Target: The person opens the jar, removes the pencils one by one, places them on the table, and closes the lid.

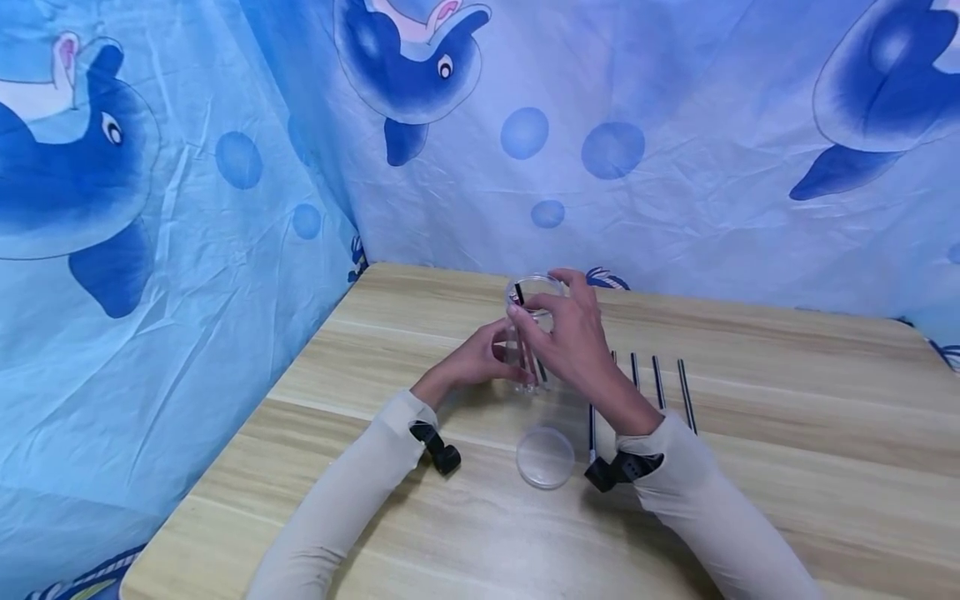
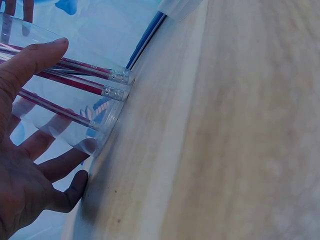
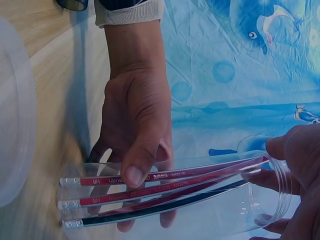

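Note:
A clear plastic jar (image 1: 513,354) stands upright on the table with red and black pencils (image 3: 135,191) inside. Their white eraser ends point down to the jar's bottom. My left hand (image 1: 480,357) grips the jar's lower body, thumb on one side and fingers round the other. At the top, my right hand (image 1: 573,337) holds the open rim (image 3: 286,192) with its thumb and fingers spread around it. The round clear lid (image 1: 545,457) lies apart on the table, nearer to me.
Several dark striped pencils (image 1: 684,392) lie side by side on the wooden table (image 1: 787,467), to the jar's right and partly under my right forearm. Behind the table's far edge hangs a blue dolphin-print cloth (image 1: 465,200), and more of it is on the left.

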Demonstrator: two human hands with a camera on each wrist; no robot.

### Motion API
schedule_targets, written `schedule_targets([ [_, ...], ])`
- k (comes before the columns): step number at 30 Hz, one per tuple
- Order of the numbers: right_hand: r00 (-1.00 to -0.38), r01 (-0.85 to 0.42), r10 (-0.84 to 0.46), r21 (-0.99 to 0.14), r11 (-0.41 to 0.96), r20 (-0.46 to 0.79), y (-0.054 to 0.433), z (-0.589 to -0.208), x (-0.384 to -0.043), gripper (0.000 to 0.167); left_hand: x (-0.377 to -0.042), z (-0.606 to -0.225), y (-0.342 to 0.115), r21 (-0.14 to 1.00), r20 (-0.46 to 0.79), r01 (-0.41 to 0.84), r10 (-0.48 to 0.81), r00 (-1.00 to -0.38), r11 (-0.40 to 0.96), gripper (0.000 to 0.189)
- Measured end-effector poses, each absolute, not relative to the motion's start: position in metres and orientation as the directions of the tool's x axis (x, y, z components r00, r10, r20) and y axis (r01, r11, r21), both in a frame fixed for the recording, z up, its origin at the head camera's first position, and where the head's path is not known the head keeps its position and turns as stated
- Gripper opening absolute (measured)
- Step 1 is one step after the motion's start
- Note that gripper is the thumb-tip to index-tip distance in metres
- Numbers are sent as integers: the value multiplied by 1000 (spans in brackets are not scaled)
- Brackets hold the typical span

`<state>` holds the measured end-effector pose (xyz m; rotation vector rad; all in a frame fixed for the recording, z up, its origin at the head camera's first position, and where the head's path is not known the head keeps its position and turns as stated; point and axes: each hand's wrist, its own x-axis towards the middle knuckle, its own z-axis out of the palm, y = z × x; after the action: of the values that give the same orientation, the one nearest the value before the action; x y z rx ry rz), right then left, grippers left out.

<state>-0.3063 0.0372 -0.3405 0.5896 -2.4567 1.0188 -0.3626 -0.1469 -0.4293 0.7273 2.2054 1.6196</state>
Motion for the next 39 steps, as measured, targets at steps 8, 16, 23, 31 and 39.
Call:
schedule_targets([
  [8,-825,-520,-205,-566,640,527,36,-335,-311,33,-369,-423,-145,942,65,232,548,-834,241,89],
  [16,-832,-507,-182,-584,634,524,34,-330,-313,29,-374,-420,-146,933,87,263,552,-829,247,85],
  [23,-862,-471,-155,-647,600,484,28,-331,-311,27,-369,-422,-153,933,65,239,529,-846,268,87],
  [31,-867,-456,-94,-702,546,490,27,-336,-306,20,-364,-427,-150,937,73,245,547,-834,248,82],
  [39,-893,-409,-52,-755,513,448,33,-334,-302,16,-365,-430,-143,934,60,243,553,-831,263,89],
])
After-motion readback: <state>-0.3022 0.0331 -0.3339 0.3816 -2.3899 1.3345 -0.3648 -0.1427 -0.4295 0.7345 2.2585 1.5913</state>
